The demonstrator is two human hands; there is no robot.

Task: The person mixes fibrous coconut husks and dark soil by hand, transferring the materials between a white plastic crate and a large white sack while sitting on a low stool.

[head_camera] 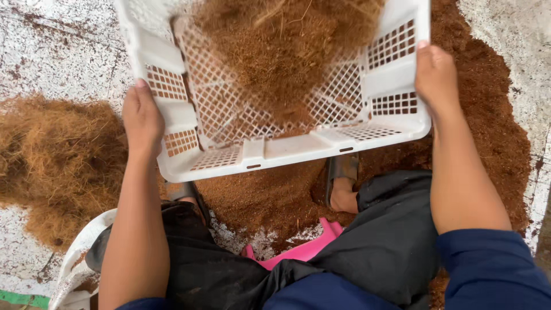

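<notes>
Left hand (pixel 142 117) and right hand (pixel 436 74) grip white mesh crate (pixel 287 146) of coir (pixel 287 40); tilt seemingly forward, so coarse fibre could spill over the rim.

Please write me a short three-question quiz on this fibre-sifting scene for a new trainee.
1. True or false: both hands grip the white perforated plastic crate by its side walls.
2. What lies inside the crate? A) grey gravel B) brown fibrous coir material C) green leaves
3. On which side of the person does the loose pile of long tan fibres lie?

Key
1. True: the left hand holds the left wall and the right hand holds the right wall.
2. B.
3. On the person's left, on the pale concrete floor; fine brown dust lies under the crate.
</notes>
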